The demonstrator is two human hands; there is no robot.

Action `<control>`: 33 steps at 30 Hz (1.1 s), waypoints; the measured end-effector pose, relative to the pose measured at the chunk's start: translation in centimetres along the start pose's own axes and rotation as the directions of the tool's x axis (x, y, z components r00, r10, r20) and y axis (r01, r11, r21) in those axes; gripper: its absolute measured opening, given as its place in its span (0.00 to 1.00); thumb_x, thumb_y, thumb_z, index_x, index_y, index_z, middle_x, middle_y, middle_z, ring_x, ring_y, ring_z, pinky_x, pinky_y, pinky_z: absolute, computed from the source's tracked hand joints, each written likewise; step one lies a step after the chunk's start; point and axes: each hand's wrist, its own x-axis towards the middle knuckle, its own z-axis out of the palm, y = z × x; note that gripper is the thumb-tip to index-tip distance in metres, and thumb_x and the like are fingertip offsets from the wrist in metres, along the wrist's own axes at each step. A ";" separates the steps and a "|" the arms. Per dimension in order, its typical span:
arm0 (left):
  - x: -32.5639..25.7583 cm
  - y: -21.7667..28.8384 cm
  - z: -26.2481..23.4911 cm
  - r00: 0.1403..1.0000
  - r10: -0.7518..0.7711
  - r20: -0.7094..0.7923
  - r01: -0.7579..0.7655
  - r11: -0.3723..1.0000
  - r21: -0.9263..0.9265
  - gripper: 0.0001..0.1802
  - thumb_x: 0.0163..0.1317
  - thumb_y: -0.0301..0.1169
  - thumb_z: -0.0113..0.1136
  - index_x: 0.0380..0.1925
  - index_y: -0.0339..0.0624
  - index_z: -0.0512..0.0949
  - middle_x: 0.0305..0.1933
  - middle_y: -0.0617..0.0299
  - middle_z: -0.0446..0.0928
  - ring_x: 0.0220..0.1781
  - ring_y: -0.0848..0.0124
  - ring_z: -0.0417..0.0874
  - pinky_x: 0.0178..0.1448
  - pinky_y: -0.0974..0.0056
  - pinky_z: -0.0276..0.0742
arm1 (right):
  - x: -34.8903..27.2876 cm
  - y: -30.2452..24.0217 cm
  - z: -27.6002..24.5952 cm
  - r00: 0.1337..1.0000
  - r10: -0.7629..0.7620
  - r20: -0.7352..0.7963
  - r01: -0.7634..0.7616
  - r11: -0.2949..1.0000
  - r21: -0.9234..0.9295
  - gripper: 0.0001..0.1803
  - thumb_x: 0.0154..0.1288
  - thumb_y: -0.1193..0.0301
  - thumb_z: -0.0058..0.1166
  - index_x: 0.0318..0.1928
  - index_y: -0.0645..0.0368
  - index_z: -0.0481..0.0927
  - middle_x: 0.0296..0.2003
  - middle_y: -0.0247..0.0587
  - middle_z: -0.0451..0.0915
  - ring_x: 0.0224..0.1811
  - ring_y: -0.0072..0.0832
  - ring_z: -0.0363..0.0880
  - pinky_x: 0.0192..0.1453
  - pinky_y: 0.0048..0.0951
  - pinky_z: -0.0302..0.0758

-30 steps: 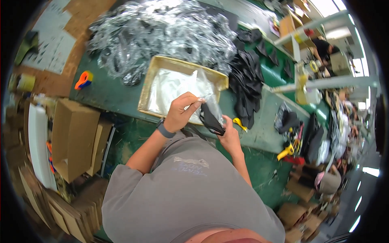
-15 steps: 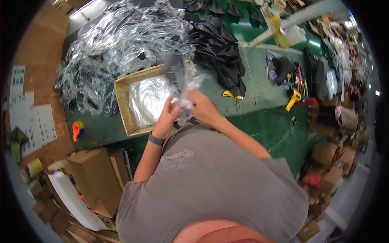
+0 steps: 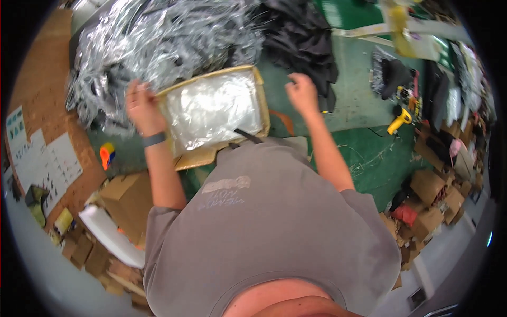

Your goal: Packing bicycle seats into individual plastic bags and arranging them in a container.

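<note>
A shallow cardboard box (image 3: 262, 100) lined with clear plastic bags (image 3: 211, 108) sits on the green table right in front of me. My left hand (image 3: 140, 105) is at the box's left rim, its fingers on the big heap of crinkled clear bags (image 3: 158, 37); whether it grips one is not visible. My right hand (image 3: 302, 94) hovers to the right of the box, fingers loosely curled and holding nothing, just below a pile of black garments (image 3: 301, 37).
A yellow-handled tool (image 3: 397, 120) and dark items lie on the table at right. An orange and blue object (image 3: 107, 154) sits at the table's left edge. Cardboard boxes (image 3: 127, 198) and a white sheet (image 3: 111, 238) stand lower left; more cartons (image 3: 430, 185) lie at right.
The bagged black item that both hands held over the box is out of my hands. My left hand has moved left to the bag heap, my right hand right toward the black garments.
</note>
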 end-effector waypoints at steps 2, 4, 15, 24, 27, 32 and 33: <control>-4.5 -3.1 2.6 0.991 0.023 0.130 -0.066 0.938 0.339 0.08 0.80 0.30 0.63 0.52 0.42 0.86 0.35 0.67 0.83 0.30 0.81 0.74 0.34 0.70 0.72 | 4.0 5.1 -0.4 0.993 0.010 -0.119 -0.020 0.997 -0.076 0.20 0.66 0.69 0.67 0.56 0.64 0.85 0.57 0.57 0.85 0.58 0.53 0.86 0.64 0.49 0.82; -8.3 -8.9 2.0 0.957 -0.123 0.261 -0.007 0.894 0.447 0.11 0.78 0.34 0.67 0.52 0.40 0.85 0.34 0.66 0.83 0.32 0.79 0.80 0.38 0.69 0.77 | 7.3 8.7 -0.1 0.999 0.045 -0.015 -0.047 0.953 -0.300 0.27 0.65 0.64 0.72 0.60 0.64 0.81 0.58 0.57 0.84 0.60 0.54 0.85 0.65 0.50 0.82; -16.6 -23.3 7.8 0.799 -0.131 0.587 -0.371 0.661 0.652 0.10 0.70 0.33 0.70 0.43 0.41 0.83 0.33 0.51 0.87 0.35 0.51 0.89 0.42 0.51 0.84 | 0.1 -3.9 -2.0 0.994 0.096 0.045 -0.068 0.906 -0.419 0.33 0.58 0.44 0.78 0.53 0.52 0.81 0.50 0.51 0.83 0.48 0.57 0.88 0.51 0.53 0.85; -13.3 -30.0 4.2 0.896 -0.173 0.410 -0.327 0.370 0.870 0.14 0.75 0.41 0.60 0.45 0.45 0.89 0.48 0.47 0.88 0.50 0.44 0.89 0.54 0.43 0.84 | -22.4 2.2 -2.6 0.946 -0.082 -0.312 0.095 0.995 0.028 0.22 0.64 0.72 0.73 0.58 0.64 0.86 0.58 0.49 0.85 0.59 0.44 0.87 0.64 0.39 0.82; -13.6 -26.9 2.4 0.829 -0.309 0.466 -0.327 0.409 0.852 0.14 0.76 0.35 0.59 0.49 0.42 0.91 0.45 0.45 0.90 0.44 0.48 0.92 0.52 0.48 0.87 | -28.2 7.0 -1.7 0.970 0.200 -0.140 -0.161 0.955 0.247 0.25 0.65 0.76 0.71 0.63 0.65 0.84 0.60 0.52 0.84 0.54 0.42 0.90 0.60 0.38 0.86; -16.9 -20.8 -1.4 0.828 -0.226 0.512 -0.214 0.718 0.663 0.12 0.74 0.25 0.60 0.49 0.33 0.90 0.39 0.51 0.92 0.26 0.66 0.92 0.38 0.61 0.87 | -29.2 4.5 -3.9 0.819 0.547 0.170 -0.573 0.784 0.238 0.33 0.68 0.82 0.66 0.71 0.67 0.70 0.55 0.57 0.85 0.39 0.34 0.92 0.40 0.32 0.92; -18.1 -17.9 -2.0 0.823 -0.232 0.518 -0.167 0.774 0.611 0.12 0.74 0.26 0.61 0.49 0.35 0.90 0.38 0.50 0.92 0.27 0.65 0.92 0.39 0.61 0.87 | -28.8 4.6 -3.8 0.823 0.536 0.189 -0.561 0.818 0.125 0.29 0.74 0.77 0.64 0.71 0.65 0.68 0.50 0.51 0.88 0.34 0.27 0.88 0.31 0.29 0.86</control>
